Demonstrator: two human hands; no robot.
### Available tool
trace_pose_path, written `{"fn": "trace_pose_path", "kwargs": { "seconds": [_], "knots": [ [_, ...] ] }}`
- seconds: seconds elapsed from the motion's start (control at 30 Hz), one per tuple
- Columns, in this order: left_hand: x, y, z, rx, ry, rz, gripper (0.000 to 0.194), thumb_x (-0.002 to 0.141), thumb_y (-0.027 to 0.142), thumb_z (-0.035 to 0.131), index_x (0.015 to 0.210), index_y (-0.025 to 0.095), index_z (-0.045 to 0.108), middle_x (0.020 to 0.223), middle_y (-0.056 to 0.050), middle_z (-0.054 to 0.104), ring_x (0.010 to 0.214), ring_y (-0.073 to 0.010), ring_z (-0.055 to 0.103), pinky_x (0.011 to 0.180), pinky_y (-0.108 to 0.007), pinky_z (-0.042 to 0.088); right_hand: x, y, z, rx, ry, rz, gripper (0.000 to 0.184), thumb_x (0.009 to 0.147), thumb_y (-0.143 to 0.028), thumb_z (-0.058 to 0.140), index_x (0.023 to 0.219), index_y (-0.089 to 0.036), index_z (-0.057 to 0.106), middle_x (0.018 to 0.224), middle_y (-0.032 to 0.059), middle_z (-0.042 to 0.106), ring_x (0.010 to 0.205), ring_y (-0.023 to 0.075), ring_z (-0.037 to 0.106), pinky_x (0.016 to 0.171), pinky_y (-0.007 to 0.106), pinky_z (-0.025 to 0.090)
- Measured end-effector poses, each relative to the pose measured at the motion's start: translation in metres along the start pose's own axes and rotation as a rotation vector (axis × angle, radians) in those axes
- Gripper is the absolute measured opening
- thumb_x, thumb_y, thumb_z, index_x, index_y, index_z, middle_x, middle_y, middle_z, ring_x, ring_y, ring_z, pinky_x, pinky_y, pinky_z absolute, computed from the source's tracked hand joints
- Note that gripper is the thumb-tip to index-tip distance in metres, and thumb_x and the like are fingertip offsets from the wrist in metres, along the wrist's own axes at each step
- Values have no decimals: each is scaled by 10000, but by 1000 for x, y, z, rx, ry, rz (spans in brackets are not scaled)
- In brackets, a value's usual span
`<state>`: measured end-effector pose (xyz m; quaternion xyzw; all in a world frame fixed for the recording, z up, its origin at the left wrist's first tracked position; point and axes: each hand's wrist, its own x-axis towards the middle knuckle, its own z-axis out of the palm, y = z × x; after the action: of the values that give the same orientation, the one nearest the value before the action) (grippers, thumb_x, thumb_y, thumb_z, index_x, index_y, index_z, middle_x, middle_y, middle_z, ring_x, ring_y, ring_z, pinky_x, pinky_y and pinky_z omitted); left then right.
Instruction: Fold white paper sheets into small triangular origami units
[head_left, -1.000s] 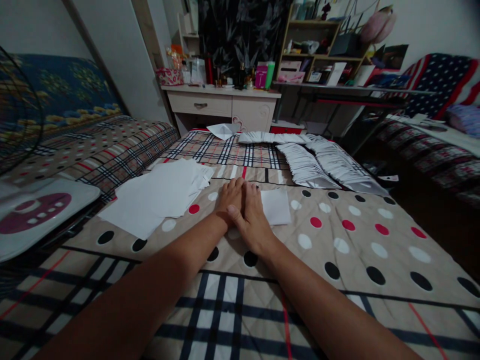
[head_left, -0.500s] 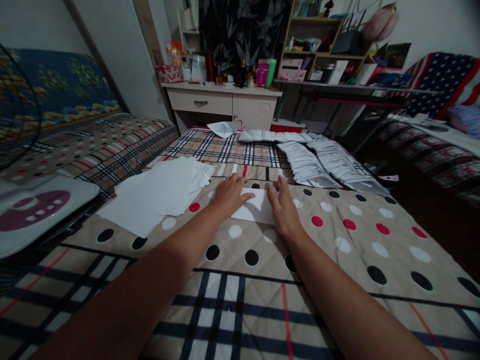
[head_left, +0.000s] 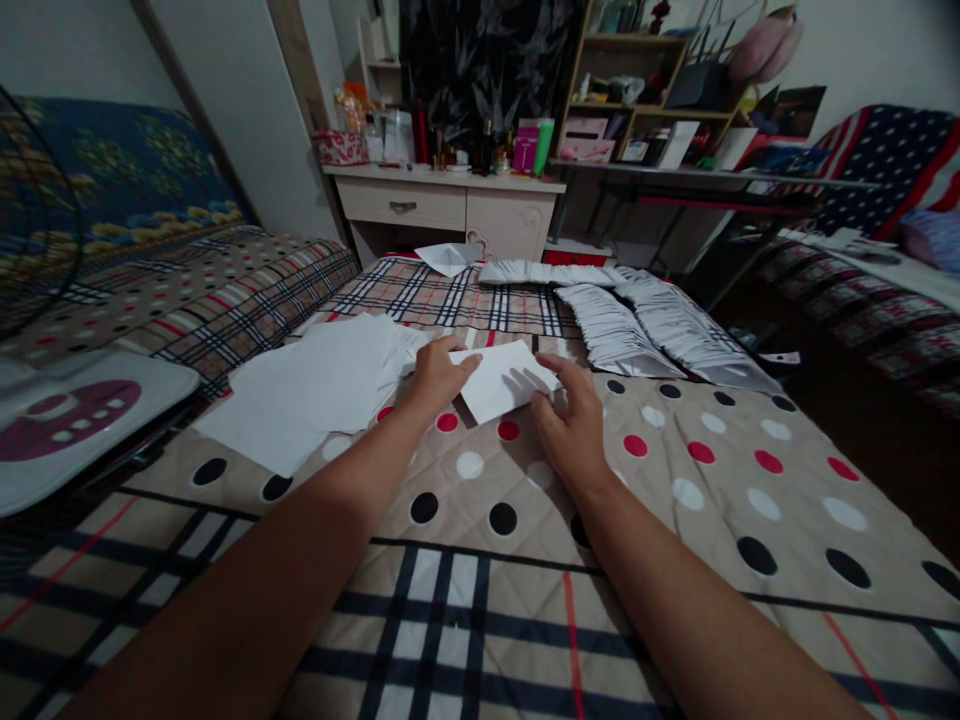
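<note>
A folded sheet of white paper [head_left: 501, 385] is tilted up a little from the bed, between my two hands. My left hand [head_left: 442, 370] pinches its upper left edge, thumb on top. At the right edge, the thumb and fingers of my right hand [head_left: 574, 405] close around the sheet. Shadows of fingers fall across the paper. To the left of my left hand lies a loose pile of flat white sheets [head_left: 307, 380]. Beyond my right hand stand rows of folded white papers [head_left: 611, 330], packed tightly side by side.
A polka-dot and plaid quilt [head_left: 480, 560] covers the bed. One more white paper [head_left: 448, 258] lies at the far edge, before a white dresser [head_left: 442, 205]. A white plastic item with a purple panel [head_left: 82, 415] sits at left. A metal-legged desk [head_left: 720, 180] stands at back right.
The folded paper, which lay flat under both hands, is now lifted and turned at an angle. My left hand shifted left and my right hand's fingers curled around the right edge.
</note>
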<state>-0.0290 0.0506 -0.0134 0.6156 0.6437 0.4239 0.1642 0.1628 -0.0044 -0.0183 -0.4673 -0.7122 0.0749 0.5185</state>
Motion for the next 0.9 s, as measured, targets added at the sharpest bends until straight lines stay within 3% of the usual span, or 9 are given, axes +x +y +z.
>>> {"fn": "trace_pose_path", "kwargs": {
  "seconds": [0.07, 0.17, 0.37, 0.5, 0.6, 0.67, 0.73, 0.8, 0.9],
  "knots": [
    [2, -5, 2, -145, 73, -109, 252, 705, 335, 679, 877, 151, 668, 859, -70, 706, 844, -231, 660, 751, -314, 514, 1, 2, 1, -28, -15, -49, 520, 711, -109, 528, 1214, -226, 591, 1237, 88, 626, 1208, 276, 514, 1057, 520, 360],
    [0, -4, 7, -375, 80, -231, 296, 679, 318, 688, 920, 152, 647, 843, -68, 701, 803, -223, 666, 661, -291, 519, 2, 6, 5, -68, -70, -86, 562, 694, -103, 557, 1245, -208, 598, 1298, 115, 597, 1251, 285, 485, 1075, 530, 346],
    [-14, 23, 7, -787, -103, -365, 286, 739, 333, 642, 984, 193, 593, 918, -77, 710, 730, -215, 683, 582, -322, 542, 2, 12, 7, 88, -56, 62, 357, 773, -139, 548, 1076, -203, 727, 1321, 129, 600, 1215, 258, 558, 1042, 482, 412],
    [-14, 26, 1, -921, -171, -282, 438, 872, 540, 414, 1091, 193, 567, 948, -98, 713, 679, -204, 695, 583, -328, 544, 5, 15, 5, 348, 42, 251, 292, 806, -194, 538, 1006, -184, 751, 1183, 107, 694, 1119, 242, 633, 1011, 448, 448],
    [-11, 22, -4, -869, -140, -166, 426, 826, 368, 492, 1216, 199, 513, 1228, -114, 644, 741, -157, 700, 580, -255, 529, 9, 18, 4, 443, 86, 388, 273, 795, -269, 581, 983, -170, 753, 1034, 80, 746, 1003, 251, 673, 944, 446, 487],
    [-10, 21, -6, -801, -163, -61, 570, 729, 234, 579, 1290, 222, 479, 1417, -107, 517, 829, -146, 699, 614, -227, 536, 10, 20, 4, 481, 101, 414, 274, 782, -285, 598, 974, -164, 752, 969, 66, 757, 945, 247, 680, 907, 437, 501],
    [-11, 22, -7, -746, -241, 48, 687, 655, 166, 645, 1320, 231, 485, 1468, -98, 469, 924, -161, 691, 718, -243, 558, 11, 21, 4, 505, 79, 415, 267, 769, -278, 603, 961, -166, 751, 951, 57, 758, 925, 242, 677, 893, 430, 504],
    [-13, 23, -5, -706, -336, 106, 629, 635, 173, 697, 1252, 186, 573, 1348, -99, 589, 969, -183, 683, 825, -281, 555, 11, 20, 4, 518, 30, 416, 261, 761, -277, 603, 950, -170, 748, 963, 57, 755, 931, 241, 675, 895, 430, 502],
    [-14, 21, 0, -614, -367, 78, 324, 670, 255, 723, 964, 116, 718, 950, -75, 747, 867, -191, 694, 807, -299, 555, 12, 20, 5, 533, -5, 410, 269, 764, -305, 619, 966, -177, 742, 1047, 78, 738, 985, 248, 666, 920, 441, 491]
  ]
}}
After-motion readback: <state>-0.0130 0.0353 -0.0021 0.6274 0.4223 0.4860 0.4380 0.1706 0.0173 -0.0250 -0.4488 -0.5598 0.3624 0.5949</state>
